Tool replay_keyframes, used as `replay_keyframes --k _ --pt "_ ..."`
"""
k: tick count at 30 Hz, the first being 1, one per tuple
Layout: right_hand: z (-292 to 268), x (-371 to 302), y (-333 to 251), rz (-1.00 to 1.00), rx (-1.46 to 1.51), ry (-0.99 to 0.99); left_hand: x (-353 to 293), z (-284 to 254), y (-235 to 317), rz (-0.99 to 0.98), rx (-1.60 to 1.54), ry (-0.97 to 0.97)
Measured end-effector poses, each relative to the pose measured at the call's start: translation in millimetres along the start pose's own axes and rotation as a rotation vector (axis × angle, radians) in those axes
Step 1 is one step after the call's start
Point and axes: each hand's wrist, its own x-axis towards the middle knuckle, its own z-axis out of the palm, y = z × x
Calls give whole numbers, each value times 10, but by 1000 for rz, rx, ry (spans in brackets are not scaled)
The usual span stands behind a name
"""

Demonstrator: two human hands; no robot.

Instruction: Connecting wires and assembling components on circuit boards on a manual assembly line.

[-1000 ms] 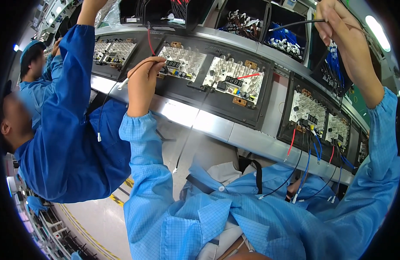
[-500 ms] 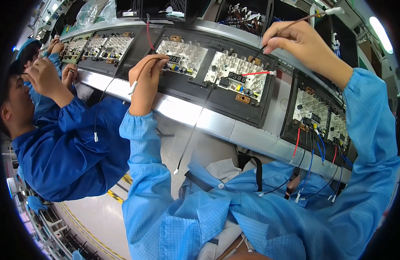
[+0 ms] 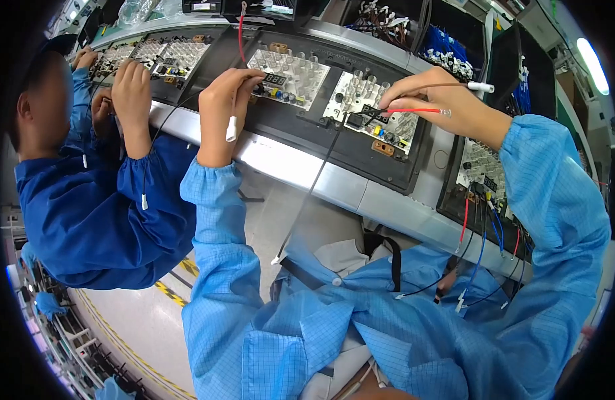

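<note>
Your left hand (image 3: 219,110) is closed in a pinch, thumb against fingers, and grips one brown wire (image 3: 234,100) at the edge of the left board (image 3: 301,93); the wire's one visible white connector (image 3: 231,129) hangs in front of your palm. Your right hand (image 3: 447,103) is likewise pinched nearly closed, fingertips over the right board (image 3: 399,137), and holds a second brown wire (image 3: 447,85). This wire runs back across the top of the hand to one white plug (image 3: 481,87); whether its other end touches the board cannot be told. The two boards lie side by side on the black tray (image 3: 274,121), and each carries one display, the right one partly covered by your fingers. Two red wires show here: one red wire (image 3: 241,40) stands up at the left board, and another red lead (image 3: 414,111) crosses in front of your right hand. Two black wires pass over the bench edge (image 3: 334,185): one black wire (image 3: 320,173) from the right board, one black lead (image 3: 162,137) from behind your left hand, each ending in one white connector. Behind the tray stand three wire bins: one brown-wire bin (image 3: 381,25) and two of blue wires (image 3: 447,57). At your left, one co-worker (image 3: 101,213) in dark blue shows two hands.
</note>
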Motion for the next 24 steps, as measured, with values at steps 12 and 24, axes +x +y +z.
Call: replay_keyframes --k 12,24 --pt "1 22 52 -102 -240 12 -6 -17 40 -111 -105 10" --pt "109 90 -18 -141 -291 78 -40 13 -57 -193 -195 95"
